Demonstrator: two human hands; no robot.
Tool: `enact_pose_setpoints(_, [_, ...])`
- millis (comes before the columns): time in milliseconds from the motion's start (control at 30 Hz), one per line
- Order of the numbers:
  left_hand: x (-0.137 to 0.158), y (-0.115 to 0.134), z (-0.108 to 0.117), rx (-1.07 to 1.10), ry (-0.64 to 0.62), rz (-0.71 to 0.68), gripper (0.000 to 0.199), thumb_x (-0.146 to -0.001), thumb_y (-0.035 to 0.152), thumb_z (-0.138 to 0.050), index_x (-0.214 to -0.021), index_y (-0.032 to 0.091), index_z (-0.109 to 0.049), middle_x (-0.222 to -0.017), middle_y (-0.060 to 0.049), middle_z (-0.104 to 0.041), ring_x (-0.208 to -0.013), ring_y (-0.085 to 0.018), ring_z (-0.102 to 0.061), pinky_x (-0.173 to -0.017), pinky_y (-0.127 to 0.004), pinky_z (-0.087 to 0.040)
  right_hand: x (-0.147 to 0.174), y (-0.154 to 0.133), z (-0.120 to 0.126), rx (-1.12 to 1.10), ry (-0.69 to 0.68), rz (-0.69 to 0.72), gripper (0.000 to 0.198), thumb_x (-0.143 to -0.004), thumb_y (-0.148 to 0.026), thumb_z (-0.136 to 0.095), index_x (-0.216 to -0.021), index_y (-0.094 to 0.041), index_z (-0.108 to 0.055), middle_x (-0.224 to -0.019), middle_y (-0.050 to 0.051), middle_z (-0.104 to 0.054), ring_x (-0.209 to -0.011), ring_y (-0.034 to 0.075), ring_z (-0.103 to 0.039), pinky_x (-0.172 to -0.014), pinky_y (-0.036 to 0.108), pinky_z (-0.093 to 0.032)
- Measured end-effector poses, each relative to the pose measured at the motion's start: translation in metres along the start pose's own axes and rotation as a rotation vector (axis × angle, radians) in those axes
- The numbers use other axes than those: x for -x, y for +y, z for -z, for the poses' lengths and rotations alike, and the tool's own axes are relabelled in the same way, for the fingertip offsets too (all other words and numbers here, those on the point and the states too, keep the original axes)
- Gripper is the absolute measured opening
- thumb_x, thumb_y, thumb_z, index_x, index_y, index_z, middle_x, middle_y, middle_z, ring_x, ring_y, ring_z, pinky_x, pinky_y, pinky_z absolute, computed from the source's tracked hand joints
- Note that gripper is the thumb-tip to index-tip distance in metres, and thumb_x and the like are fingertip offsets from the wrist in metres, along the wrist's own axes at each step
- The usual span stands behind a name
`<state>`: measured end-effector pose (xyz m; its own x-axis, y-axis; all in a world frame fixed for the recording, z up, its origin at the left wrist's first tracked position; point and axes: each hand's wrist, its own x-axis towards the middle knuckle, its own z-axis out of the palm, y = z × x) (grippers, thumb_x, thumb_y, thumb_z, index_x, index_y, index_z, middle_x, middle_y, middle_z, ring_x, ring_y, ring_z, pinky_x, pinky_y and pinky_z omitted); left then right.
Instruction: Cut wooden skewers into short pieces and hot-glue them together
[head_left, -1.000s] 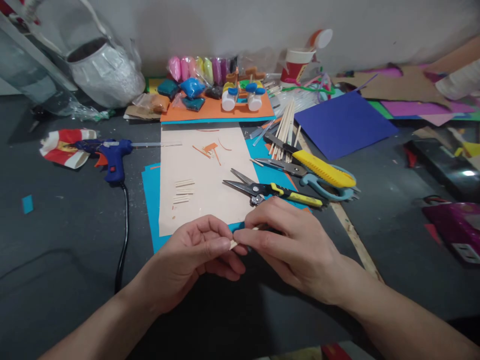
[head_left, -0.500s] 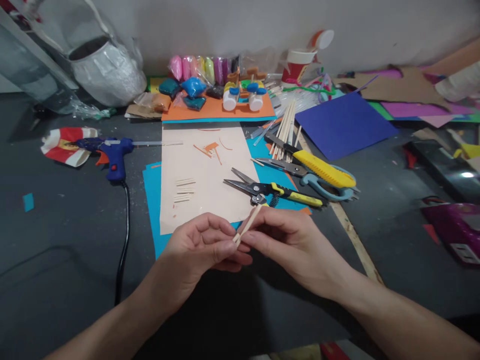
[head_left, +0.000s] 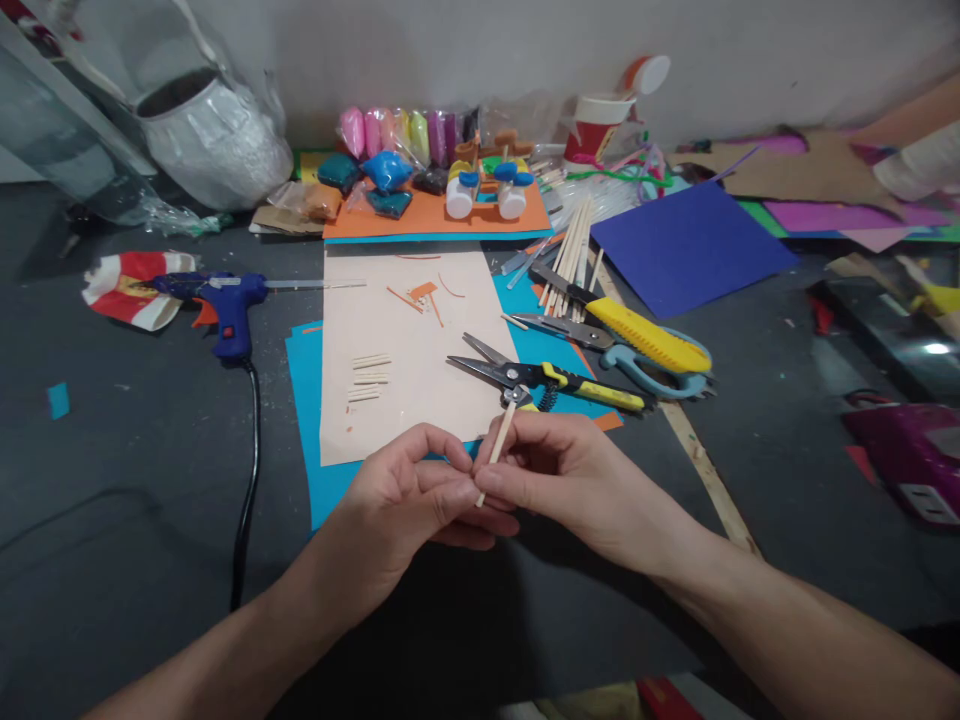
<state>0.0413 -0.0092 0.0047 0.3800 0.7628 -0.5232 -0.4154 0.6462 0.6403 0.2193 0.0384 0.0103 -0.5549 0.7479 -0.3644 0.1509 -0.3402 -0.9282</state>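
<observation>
A short wooden stick (head_left: 496, 455) stands at a slant in front of me, pinched between the thumb and fingers of my right hand (head_left: 559, 465). My left hand (head_left: 416, 495) meets it from the other side, its thumb tip against the stick's lower end. The left fingers are curled and closed, and what lies between them is hidden. Just beyond my hands lie pliers-like snips (head_left: 517, 375) with black and yellow handles, blades apart. Several short cut sticks (head_left: 370, 378) rest in rows on a pale sheet of paper (head_left: 420, 415).
A blue glue gun (head_left: 231, 308) lies left, its cord (head_left: 251, 450) running towards me. Right of the paper are a yellow utility knife (head_left: 649, 335), scissors (head_left: 637, 372) and a bundle of sticks (head_left: 574, 255). Behind are clay packets (head_left: 386, 172), a red-white cup (head_left: 592, 135) and a silver basket (head_left: 214, 140).
The wooden stick has turned a little more upright, and its lower end now shows below my right thumb. A short pale piece seen at my left thumb is no longer visible.
</observation>
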Motion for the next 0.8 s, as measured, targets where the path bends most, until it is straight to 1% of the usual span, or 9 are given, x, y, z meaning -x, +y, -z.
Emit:
enact_pose_setpoints(100, [0.0021,0.0025,0.0018,-0.027,-0.028,0.046,0.009,-0.091,0.025,-0.065,-0.094,0.018,-0.06,-0.088,-0.005,-0.079,-0.082,-0.016,-0.076,-0.073,-0.023,-0.059,-0.0009,-0.0001,0.0031,-0.096,0.018,0.012,0.031,-0.076,-0.043,-0.078,-0.07,-0.016,-0.064,-0.059,-0.004,-0.057,-0.054,0.009,-0.045,-0.049,0.023,-0.031])
enact_pose_setpoints(200, [0.0043,0.0038,0.0028,-0.118,-0.062,0.085,0.011,-0.09,0.026,-0.067,-0.095,0.017,-0.067,-0.095,-0.005,-0.079,-0.078,-0.013,-0.075,-0.069,-0.02,-0.058,-0.0013,0.0008,0.005,-0.181,0.042,0.024,0.028,-0.075,-0.039,-0.08,-0.07,-0.017,-0.064,-0.057,-0.005,-0.058,-0.048,0.006,-0.042,-0.044,0.022,-0.028])
enact_pose_setpoints(267, [0.0051,0.0028,0.0023,-0.179,-0.059,0.054,0.011,-0.089,0.027,-0.068,-0.092,0.016,-0.071,-0.09,-0.004,-0.079,-0.074,-0.011,-0.074,-0.067,-0.018,-0.058,-0.0013,0.0017,0.0049,-0.217,0.019,0.015,0.028,-0.075,-0.038,-0.08,-0.069,-0.017,-0.063,-0.057,-0.005,-0.059,-0.045,0.005,-0.041,-0.042,0.021,-0.028])
enact_pose_setpoints(367, [0.0049,-0.0001,0.0005,-0.213,-0.018,-0.004,0.011,-0.088,0.025,-0.068,-0.086,0.016,-0.073,-0.083,-0.003,-0.078,-0.071,-0.011,-0.073,-0.065,-0.018,-0.058,-0.0012,0.003,0.0033,-0.265,-0.028,0.008,0.028,-0.076,-0.038,-0.08,-0.07,-0.016,-0.064,-0.059,-0.004,-0.062,-0.044,0.005,-0.043,-0.041,0.02,-0.03])
enact_pose_setpoints(500, [0.003,-0.0027,-0.0011,-0.201,-0.004,-0.011,0.013,-0.087,0.026,-0.07,-0.08,0.016,-0.073,-0.077,-0.003,-0.078,-0.066,-0.011,-0.073,-0.062,-0.019,-0.058,-0.0015,0.0037,0.0009,-0.304,-0.044,0.0,0.029,-0.076,-0.038,-0.08,-0.071,-0.016,-0.063,-0.062,-0.002,-0.065,-0.042,0.004,-0.046,-0.041,0.02,-0.032])
enact_pose_setpoints(600, [0.0022,-0.0028,-0.0013,-0.196,-0.008,-0.012,0.016,-0.086,0.028,-0.07,-0.077,0.015,-0.073,-0.074,-0.002,-0.077,-0.063,-0.01,-0.072,-0.061,-0.018,-0.058,-0.0011,0.0038,-0.0002,-0.308,-0.043,-0.005,0.03,-0.076,-0.039,-0.08,-0.069,-0.016,-0.061,-0.058,-0.004,-0.064,-0.042,0.004,-0.046,-0.041,0.019,-0.033])
enact_pose_setpoints(667, [0.0026,-0.0024,-0.0017,-0.194,-0.012,-0.017,0.017,-0.087,0.029,-0.07,-0.077,0.015,-0.073,-0.074,-0.002,-0.077,-0.063,-0.01,-0.072,-0.062,-0.018,-0.058,-0.0007,0.0039,-0.0005,-0.309,-0.04,-0.008,0.031,-0.075,-0.039,-0.081,-0.068,-0.016,-0.061,-0.056,-0.004,-0.063,-0.042,0.004,-0.046,-0.042,0.019,-0.033])
enact_pose_setpoints(800, [0.0046,-0.0015,-0.0037,-0.207,-0.022,-0.017,0.011,-0.086,0.026,-0.071,-0.082,0.016,-0.073,-0.079,-0.003,-0.078,-0.065,-0.011,-0.072,-0.063,-0.019,-0.058,-0.0005,0.0044,-0.0007,-0.307,-0.036,-0.028,0.032,-0.074,-0.04,-0.081,-0.068,-0.016,-0.06,-0.063,-0.001,-0.068,-0.043,0.005,-0.047,-0.042,0.02,-0.035])
